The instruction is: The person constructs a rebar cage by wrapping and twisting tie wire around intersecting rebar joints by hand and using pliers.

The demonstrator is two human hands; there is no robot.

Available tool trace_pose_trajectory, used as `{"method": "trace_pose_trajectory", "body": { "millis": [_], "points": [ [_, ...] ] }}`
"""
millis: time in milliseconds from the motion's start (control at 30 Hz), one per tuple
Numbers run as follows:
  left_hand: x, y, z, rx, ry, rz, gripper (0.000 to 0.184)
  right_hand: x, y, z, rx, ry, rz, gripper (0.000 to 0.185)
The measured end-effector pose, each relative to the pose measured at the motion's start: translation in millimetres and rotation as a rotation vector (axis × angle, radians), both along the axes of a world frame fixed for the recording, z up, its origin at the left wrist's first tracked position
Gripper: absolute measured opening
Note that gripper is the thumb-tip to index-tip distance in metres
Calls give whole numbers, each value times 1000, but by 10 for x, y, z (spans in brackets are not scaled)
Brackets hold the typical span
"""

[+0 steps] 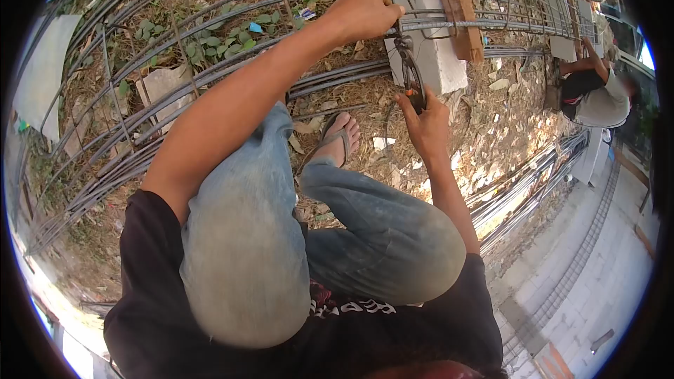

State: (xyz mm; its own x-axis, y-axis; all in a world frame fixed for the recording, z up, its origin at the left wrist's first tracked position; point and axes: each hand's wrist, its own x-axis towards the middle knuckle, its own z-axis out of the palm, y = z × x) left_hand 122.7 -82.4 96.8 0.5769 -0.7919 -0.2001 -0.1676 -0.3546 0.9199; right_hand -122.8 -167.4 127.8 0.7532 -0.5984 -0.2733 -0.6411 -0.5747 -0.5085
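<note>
My right hand (pixel 430 123) is wrapped round the handles of dark pincers (pixel 408 67). The jaws of the pincers point up to a long steel bar of the rebar cage (pixel 491 25). Just above the jaws, my left hand (pixel 368 12) is closed at the bar and a crossing stirrup; what its fingers grip is too small to make out. Behind the pincers, a pale concrete block (pixel 444 70) lies under the cage, with a wooden piece (pixel 460 10) beside it.
Loose rebar rods (pixel 344 76) lie below the cage. More rods (pixel 519 189) lie on the littered ground at the right. Another person (pixel 597 95) crouches at the far right by the cage. A grey sheet (pixel 50 74) stands at the left.
</note>
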Motion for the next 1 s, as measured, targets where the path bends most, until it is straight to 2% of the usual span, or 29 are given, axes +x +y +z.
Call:
{"method": "trace_pose_trajectory", "body": {
  "millis": [100,233,300,367,467,567,600,700,800,900,933,1000],
  "points": [
    [10,3,-21,13,-60,-26,46,29,59,84,-51,48,-27,42],
    [-72,-23,-56,-58,30,56,46,110,-97,669,-263,318,150,49],
    [-88,0,-9,-89,49,104,45,154,-163,841,-442,397,299,45],
    [-15,26,69,2,20,22,44,182,-233,973,-616,425,431,44],
    [-5,37,51,15,13,0,43,175,-570,1093,-1034,90,758,49],
    [-23,-17,-56,-22,55,15,43,312,-719,1250,-1187,-33,885,58],
    [-18,-15,-43,-32,75,23,43,305,-761,1255,-1167,-9,910,62],
    [2,-4,-24,-5,26,1,41,223,-874,1150,-984,100,862,66],
    [-7,1,-14,8,14,11,41,169,-746,1115,-752,233,724,54],
    [-5,-1,13,22,8,1,43,184,-523,1149,18,380,274,36],
    [0,-8,23,26,7,-14,43,110,-603,1004,455,322,83,40],
    [20,3,34,37,4,-37,45,35,-643,896,764,232,-78,39]
  ]
}}
